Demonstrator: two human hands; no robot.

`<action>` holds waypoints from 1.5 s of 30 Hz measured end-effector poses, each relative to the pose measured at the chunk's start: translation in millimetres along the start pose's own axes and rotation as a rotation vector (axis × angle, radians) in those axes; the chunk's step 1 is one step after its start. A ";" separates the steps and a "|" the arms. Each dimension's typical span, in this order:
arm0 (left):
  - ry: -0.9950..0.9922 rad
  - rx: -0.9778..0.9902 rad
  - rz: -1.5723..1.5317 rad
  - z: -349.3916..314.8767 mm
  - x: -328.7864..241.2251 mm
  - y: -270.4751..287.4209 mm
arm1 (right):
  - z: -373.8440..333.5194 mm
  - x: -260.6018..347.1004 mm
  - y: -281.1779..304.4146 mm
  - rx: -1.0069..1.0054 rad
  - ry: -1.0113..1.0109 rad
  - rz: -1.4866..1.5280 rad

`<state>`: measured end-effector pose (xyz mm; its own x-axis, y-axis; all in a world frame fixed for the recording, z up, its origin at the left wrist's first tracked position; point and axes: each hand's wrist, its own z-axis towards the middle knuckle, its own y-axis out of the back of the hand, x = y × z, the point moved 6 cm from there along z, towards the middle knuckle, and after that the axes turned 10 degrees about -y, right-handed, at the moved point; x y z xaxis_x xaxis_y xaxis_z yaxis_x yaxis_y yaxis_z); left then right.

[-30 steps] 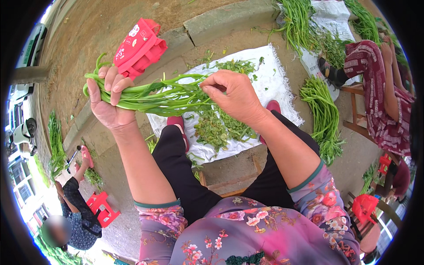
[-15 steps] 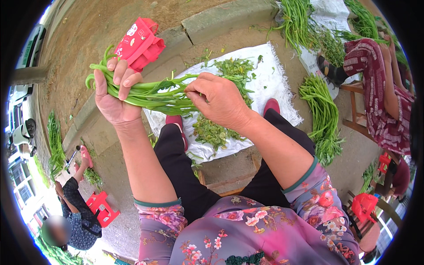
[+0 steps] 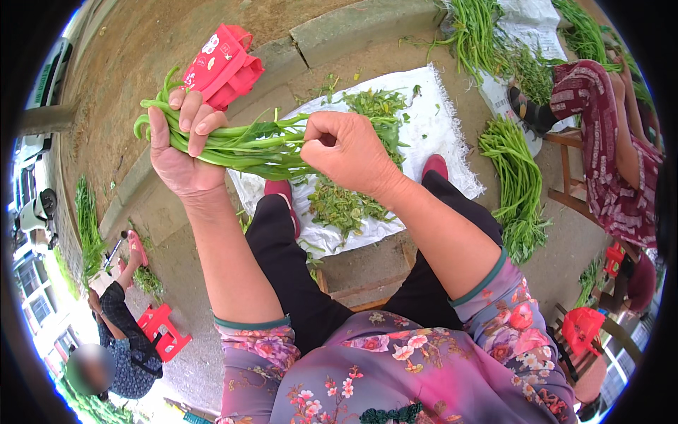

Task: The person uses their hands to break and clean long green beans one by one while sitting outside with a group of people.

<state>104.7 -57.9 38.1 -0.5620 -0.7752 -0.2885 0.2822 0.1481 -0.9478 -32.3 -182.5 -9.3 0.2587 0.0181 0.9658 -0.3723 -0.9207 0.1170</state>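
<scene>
My left hand (image 3: 185, 159) is wrapped round a bundle of long green leafy vegetable stems (image 3: 258, 150), held level above the white sheet. The curled stem ends poke out to the left past my fingers, and the other ends point right. There my right hand (image 3: 351, 152) is closed in a pinch at the stem tips; whatever its fingers grip is hidden. Beneath both hands, torn green leaves (image 3: 346, 212) lie heaped on the white woven sheet (image 3: 438, 141), between my feet.
Behind my left hand stands a red bag (image 3: 222, 63) by a concrete kerb (image 3: 353, 30). A pile of green stems (image 3: 512, 180) lies to the right, near a seated person in patterned clothing (image 3: 590, 120). Another person (image 3: 131, 360) is at the lower left beside a red stool (image 3: 166, 332).
My right hand has shifted slightly right and its fingers have curled in more tightly. The left hand, with the bundle, has moved slightly left.
</scene>
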 end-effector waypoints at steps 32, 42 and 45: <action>0.000 -0.002 0.011 -4.2 -5.0 -1.4 | 7.3 -3.9 0.4 0.061 -0.013 -0.074; 0.065 0.047 0.062 -1.0 14.1 -2.9 | 4.6 1.1 -6.4 0.045 0.079 -0.186; 0.064 0.046 0.072 -0.6 15.4 -0.1 | 2.7 4.6 -8.7 0.068 0.054 -0.187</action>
<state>95.6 -69.5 33.7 -0.5873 -0.7223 -0.3652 0.3585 0.1724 -0.9175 -25.5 -175.4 -6.4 0.2693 0.2106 0.9397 -0.2607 -0.9234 0.2816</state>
